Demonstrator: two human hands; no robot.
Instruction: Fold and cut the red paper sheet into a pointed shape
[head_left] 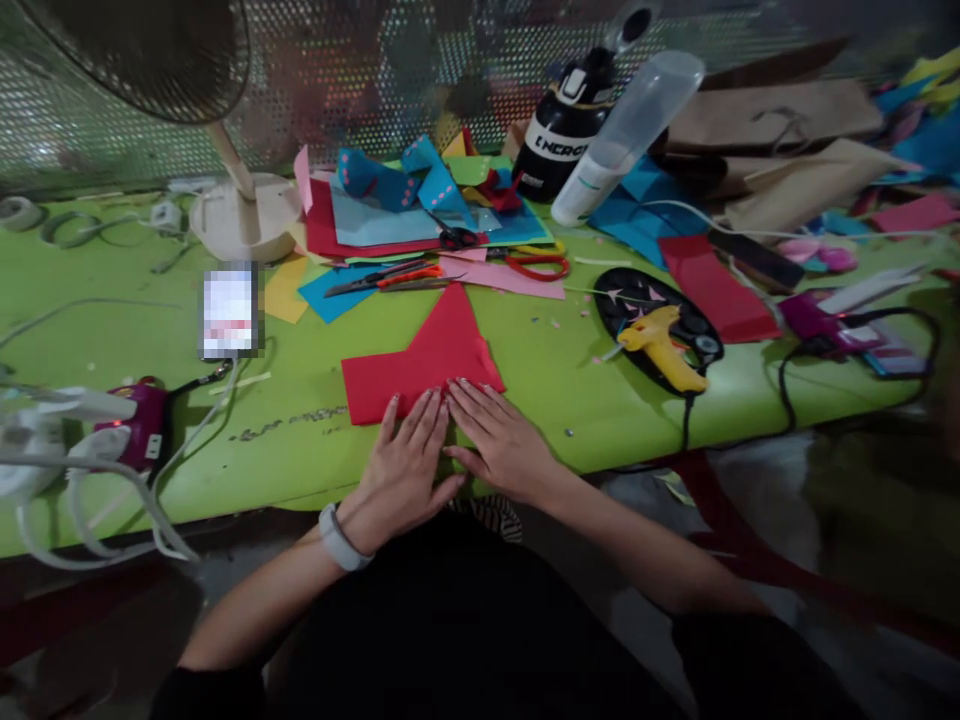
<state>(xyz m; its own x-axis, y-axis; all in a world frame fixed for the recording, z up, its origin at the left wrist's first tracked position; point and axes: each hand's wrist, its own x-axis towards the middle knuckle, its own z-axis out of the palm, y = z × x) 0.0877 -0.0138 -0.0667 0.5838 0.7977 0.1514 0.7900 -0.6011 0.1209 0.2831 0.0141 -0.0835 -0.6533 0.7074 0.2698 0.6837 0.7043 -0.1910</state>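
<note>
A folded sheet of red paper [420, 365] lies on the green table in front of me, with one pointed flap aimed away from me. My left hand [405, 455] rests flat on its near edge, fingers stretched out, a pale band around the wrist. Beside it my right hand [499, 440] presses flat on the near right part of the paper, fingers extended. The fingertips of both hands almost meet at the middle. The paper's near edge is partly hidden under the fingers.
Scissors with orange handles [409, 278] and red-handled scissors [538, 265] lie beyond the paper. A yellow glue gun [664, 345] sits on a black tray at right. A fan base [247, 225], a phone [229, 312], a black bottle [555, 145] and corded power strips [142, 425] stand around.
</note>
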